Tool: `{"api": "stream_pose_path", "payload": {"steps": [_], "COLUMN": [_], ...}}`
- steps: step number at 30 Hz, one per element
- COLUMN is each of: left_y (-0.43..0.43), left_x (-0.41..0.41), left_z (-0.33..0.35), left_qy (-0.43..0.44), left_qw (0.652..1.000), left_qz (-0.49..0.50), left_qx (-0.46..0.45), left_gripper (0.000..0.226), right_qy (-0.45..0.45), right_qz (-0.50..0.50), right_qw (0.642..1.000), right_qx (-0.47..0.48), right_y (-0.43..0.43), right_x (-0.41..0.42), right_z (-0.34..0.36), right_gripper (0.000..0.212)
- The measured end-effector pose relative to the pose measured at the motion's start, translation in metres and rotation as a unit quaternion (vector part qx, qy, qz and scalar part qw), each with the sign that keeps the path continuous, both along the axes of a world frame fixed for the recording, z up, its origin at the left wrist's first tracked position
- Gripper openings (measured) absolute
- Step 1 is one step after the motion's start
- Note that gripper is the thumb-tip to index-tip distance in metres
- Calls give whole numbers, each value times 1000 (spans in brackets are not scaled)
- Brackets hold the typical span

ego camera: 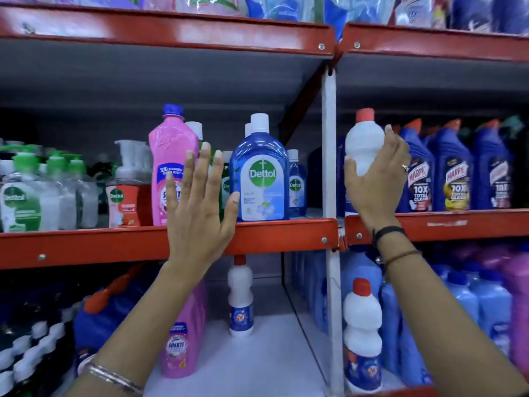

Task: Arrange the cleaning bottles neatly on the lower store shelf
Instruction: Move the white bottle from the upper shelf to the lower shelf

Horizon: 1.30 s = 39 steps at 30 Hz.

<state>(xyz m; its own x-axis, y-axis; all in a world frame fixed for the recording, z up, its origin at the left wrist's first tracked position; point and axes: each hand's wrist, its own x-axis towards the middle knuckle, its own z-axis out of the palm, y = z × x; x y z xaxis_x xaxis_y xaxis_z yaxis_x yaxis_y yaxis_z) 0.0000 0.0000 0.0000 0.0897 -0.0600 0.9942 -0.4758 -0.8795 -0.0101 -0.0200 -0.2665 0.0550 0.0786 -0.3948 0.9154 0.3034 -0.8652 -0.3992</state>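
Right hand [375, 179] gripping white red-capped bottle [364, 144], right of centre frame, at middle-shelf height.
Left hand [197, 202] open, fingers spread, holding nothing, in front of pink bottle [169, 167] and blue Dettol bottle [262, 173], centre frame. Lower shelf [272, 353], bottom centre: one matching white bottle [240, 296] standing upright at the back, another [362, 333] at lower right, by the white upright post [329, 138].

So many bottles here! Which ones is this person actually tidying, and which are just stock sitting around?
Part of the job:
- white plastic bottle with red cap, in the right hand's grip
- two matching white bottles on the lower shelf
- left hand, open

Just stock:
- large blue Dettol bottle
- tall pink bottle with blue cap
- dark blue Harpic bottles
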Motion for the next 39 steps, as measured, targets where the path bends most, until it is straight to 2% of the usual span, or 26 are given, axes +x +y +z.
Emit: {"api": "stream_pose_path", "payload": {"steps": [3, 8, 11, 14, 17, 22, 27, 32, 39], "left_y": [2, 8, 8, 8, 10, 10, 13, 20, 31], "left_x": [7, 26, 30, 30, 30, 29, 30, 28, 26], "left_z": [1, -6, -7, -7, -7, -8, -10, -10, -7], "left_qy": [4, 16, 10, 3, 3, -1, -4, 3, 20], "left_qw": [999, 997, 996, 995, 994, 995, 995, 994, 994], "left_qz": [35, 72, 89, 95, 101, 95, 97, 100, 98], "left_qx": [3, 22, 24, 33, 31, 31, 35, 40, 39], "left_gripper": [63, 62, 61, 59, 59, 56, 54, 56, 57], "right_qy": [53, 116, 115, 126, 111, 24, -11, 29, 55], "right_qz": [46, 158, 165, 122, 92, 94, 172, 249, 347], "right_qw": [997, 977, 975, 982, 988, 991, 974, 957, 925], "right_qx": [42, 79, 89, 71, 57, 97, 144, 144, 141], "right_y": [-19, -33, -40, -38, -32, -19, -14, 10, 69], "right_x": [7, 9, 6, -5, -17, -44, -70, -87, -74], "right_z": [7, 14, 18, 21, 19, 20, 22, -7, -87], "right_gripper": [75, 67, 65, 68, 71, 76, 75, 65, 59]}}
